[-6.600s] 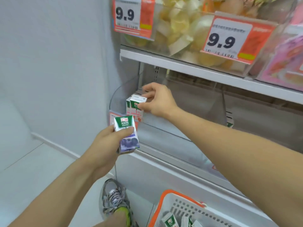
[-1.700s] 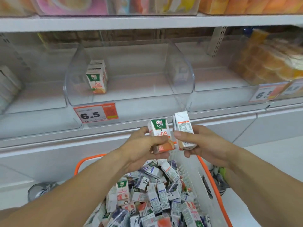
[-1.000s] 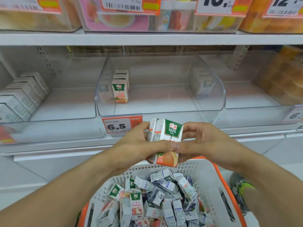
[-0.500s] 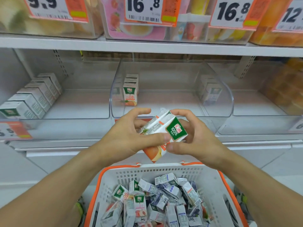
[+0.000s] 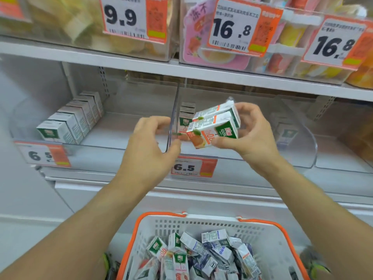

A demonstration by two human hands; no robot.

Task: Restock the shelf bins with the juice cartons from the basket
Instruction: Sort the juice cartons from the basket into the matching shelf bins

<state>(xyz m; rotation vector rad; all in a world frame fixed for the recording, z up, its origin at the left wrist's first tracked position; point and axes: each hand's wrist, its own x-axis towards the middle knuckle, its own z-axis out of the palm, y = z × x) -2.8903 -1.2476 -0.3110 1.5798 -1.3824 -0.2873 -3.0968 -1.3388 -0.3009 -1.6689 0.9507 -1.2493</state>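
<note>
1. Basket (image 5: pixel 201 224): white, orange-rimmed, nearest the viewer at the lower edge. It holds a loose heap of juice cartons (image 5: pixel 201 253), lying at all angles.
2. Left hand (image 5: pixel 149 146): raised above the basket in front of the shelf, fingers loosely curled, holding nothing. It is just beside the held cartons, not touching them.
3. Right hand (image 5: pixel 252 136): thumb and fingers grip a pair of cartons (image 5: pixel 215 126), stacked one on the other and tilted on their sides, in front of the middle bin.
4. Middle bin (image 5: pixel 306 142): clear plastic, with a 6.5 price tag (image 5: pixel 193 166) on its front. A short row of upright cartons (image 5: pixel 185 116) stands at its left side.
5. Left bin (image 5: pixel 113 146): a longer row of cartons (image 5: pixel 72 120) running front to back.
6. Upper shelf (image 5: pixel 141 65): clear bins of packaged goods behind tags reading 9.9 and 16.8.
</note>
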